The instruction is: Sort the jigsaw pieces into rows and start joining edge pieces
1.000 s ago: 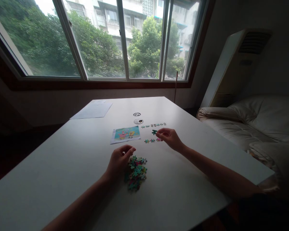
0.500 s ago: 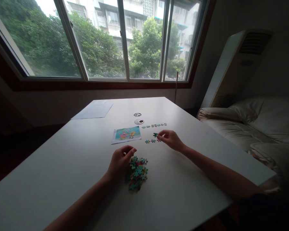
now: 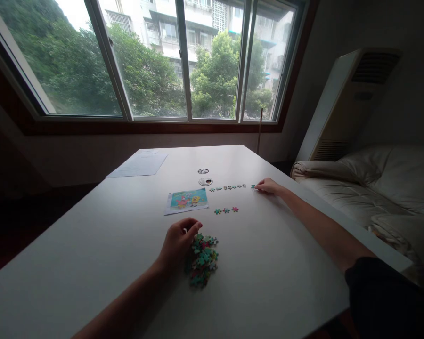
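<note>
Between the fingertips of my right hand (image 3: 267,186) is a green jigsaw puzzle piece (image 3: 253,187), at or just above the table past the right end of the far row of pieces (image 3: 229,187). Nearer to me lies a shorter row of three colourful pieces (image 3: 226,210). My left hand (image 3: 180,238) rests beside the heap of loose puzzle pieces (image 3: 204,259), thumb and forefinger pinched together; whatever may be in that pinch is too small to make out. A picture card (image 3: 188,201) with cartoon figures lies flat beyond my left hand.
Two small round items (image 3: 205,181) lie past the card on the white table (image 3: 127,245). Paper sheets (image 3: 137,165) are at the far left corner. A pale sofa (image 3: 332,181) stands along the right side, with a window (image 3: 155,61) behind the table.
My right hand has carried the green piece right and away from me, from above the short row to the far row's end. My left hand has stayed by the heap.
</note>
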`<state>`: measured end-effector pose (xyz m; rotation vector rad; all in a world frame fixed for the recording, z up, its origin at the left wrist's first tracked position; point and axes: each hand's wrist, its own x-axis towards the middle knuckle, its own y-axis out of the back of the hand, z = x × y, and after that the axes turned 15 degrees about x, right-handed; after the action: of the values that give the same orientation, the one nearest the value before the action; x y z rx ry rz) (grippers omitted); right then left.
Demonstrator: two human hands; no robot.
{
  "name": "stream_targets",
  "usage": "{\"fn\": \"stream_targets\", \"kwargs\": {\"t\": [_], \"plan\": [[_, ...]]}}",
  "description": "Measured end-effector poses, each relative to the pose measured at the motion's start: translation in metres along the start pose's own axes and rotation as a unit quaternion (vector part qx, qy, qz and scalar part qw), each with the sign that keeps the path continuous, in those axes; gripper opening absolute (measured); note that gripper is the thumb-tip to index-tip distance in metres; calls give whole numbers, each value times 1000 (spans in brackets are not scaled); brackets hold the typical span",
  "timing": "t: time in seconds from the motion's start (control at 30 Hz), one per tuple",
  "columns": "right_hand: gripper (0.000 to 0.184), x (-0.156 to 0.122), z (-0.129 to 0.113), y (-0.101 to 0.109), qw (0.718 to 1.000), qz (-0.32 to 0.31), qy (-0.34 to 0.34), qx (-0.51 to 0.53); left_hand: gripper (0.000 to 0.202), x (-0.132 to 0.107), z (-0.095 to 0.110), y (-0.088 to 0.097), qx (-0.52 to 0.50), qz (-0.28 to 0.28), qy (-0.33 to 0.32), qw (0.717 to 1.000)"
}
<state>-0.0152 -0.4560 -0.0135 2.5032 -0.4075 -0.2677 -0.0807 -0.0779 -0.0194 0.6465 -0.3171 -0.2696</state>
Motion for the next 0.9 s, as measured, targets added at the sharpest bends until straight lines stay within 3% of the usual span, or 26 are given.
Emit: {"fn": "stream_targets", "kwargs": {"t": [0.17, 0.47, 0.9], "plan": [[22, 8, 0, 0, 999, 2, 0, -32, 28, 0, 0, -2, -4, 1, 1, 1000], [22, 4, -5, -9, 988, 81, 62, -114, 30, 1, 0, -1, -14, -5, 6, 1000], [17, 12, -3, -17, 983, 73, 109, -131, 29, 0, 2, -2, -3, -1, 0, 1000]]}}
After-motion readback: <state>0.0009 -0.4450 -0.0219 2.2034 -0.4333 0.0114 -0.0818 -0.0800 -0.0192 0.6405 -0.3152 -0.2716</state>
